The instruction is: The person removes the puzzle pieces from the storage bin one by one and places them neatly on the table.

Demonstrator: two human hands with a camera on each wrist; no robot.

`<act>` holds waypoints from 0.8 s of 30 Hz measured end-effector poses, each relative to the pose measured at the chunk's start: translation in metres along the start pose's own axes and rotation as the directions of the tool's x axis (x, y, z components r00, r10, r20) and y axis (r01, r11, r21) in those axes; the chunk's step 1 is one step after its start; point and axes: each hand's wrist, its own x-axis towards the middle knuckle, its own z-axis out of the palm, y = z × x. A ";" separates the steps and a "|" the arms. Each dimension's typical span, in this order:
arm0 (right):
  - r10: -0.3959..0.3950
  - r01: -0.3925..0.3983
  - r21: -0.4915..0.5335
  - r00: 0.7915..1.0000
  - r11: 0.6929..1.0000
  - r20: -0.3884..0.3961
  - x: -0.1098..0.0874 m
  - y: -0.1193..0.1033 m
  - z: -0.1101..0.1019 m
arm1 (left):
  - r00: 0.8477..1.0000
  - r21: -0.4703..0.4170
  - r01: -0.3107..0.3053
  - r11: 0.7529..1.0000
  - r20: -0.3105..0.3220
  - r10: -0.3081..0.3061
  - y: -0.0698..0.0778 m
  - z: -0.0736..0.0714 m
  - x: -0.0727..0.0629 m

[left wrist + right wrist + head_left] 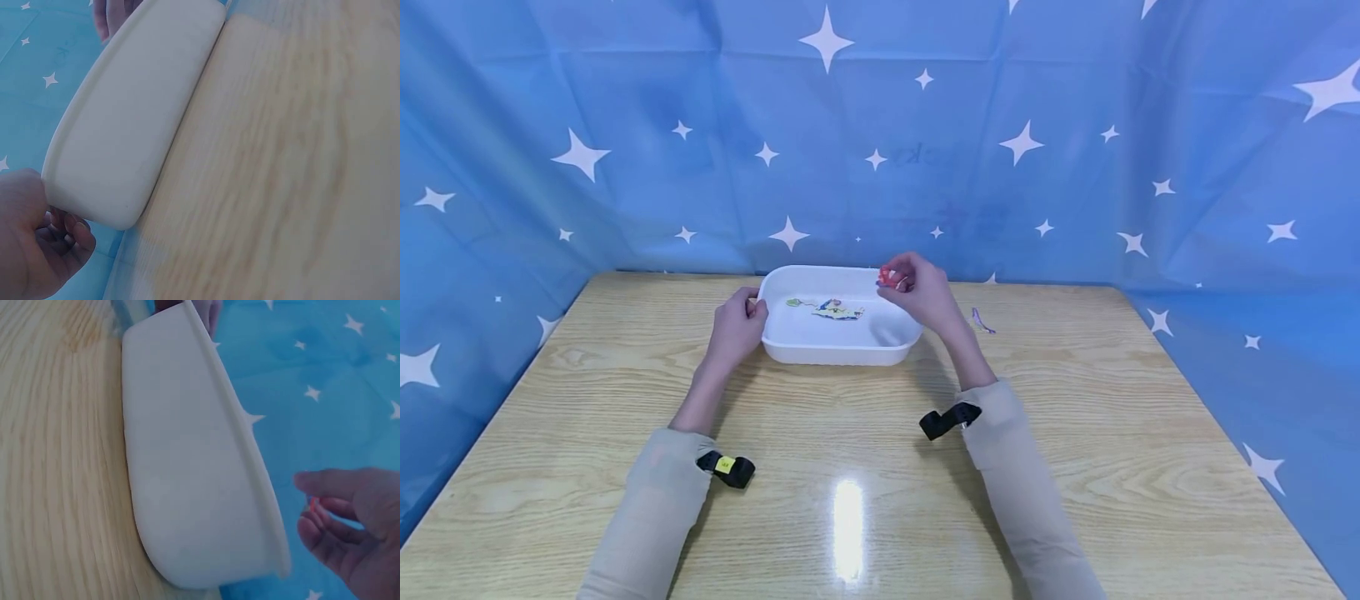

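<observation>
A white plastic tub (835,355) stands near the table's far edge. My left hand (736,327) grips its left rim, with the thumb and curled fingers at the wall, as the left wrist view also shows. Over the tub's right end, my right hand (925,293) pinches a small red piece (886,276) between thumb and fingers. Only a sliver of that red piece shows in the right wrist view; what it is I cannot tell. Inside the tub lie flat colourful cut-out pieces (838,311) and a small green one (794,302).
A thin purple piece (982,321) lies on the wooden table (850,442) to the right of the tub. A blue curtain with white stars (880,108) hangs behind the table and along its sides.
</observation>
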 end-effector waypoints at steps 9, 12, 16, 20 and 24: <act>0.011 -0.012 -0.017 0.998 1.000 -0.068 -0.017 0.028 -0.036 | 1.000 -0.001 0.009 1.000 0.004 -0.009 0.000 0.000 0.000; 0.032 -0.036 -0.035 0.996 0.999 -0.089 -0.022 0.042 -0.048 | 1.000 -0.005 0.009 1.000 0.004 -0.009 -0.001 0.000 0.000; 0.079 -0.085 -0.056 0.992 0.995 -0.096 -0.028 0.057 -0.062 | 1.000 -0.007 0.014 1.000 0.004 -0.014 -0.001 -0.001 0.000; 0.139 -0.144 -0.079 0.988 0.986 -0.068 -0.034 0.072 -0.074 | 1.000 -0.009 0.013 1.000 0.006 -0.013 -0.001 -0.001 0.000; 0.205 -0.210 -0.132 0.978 0.969 -0.044 -0.039 0.091 -0.083 | 1.000 -0.005 0.006 1.000 0.006 -0.006 0.000 -0.001 0.000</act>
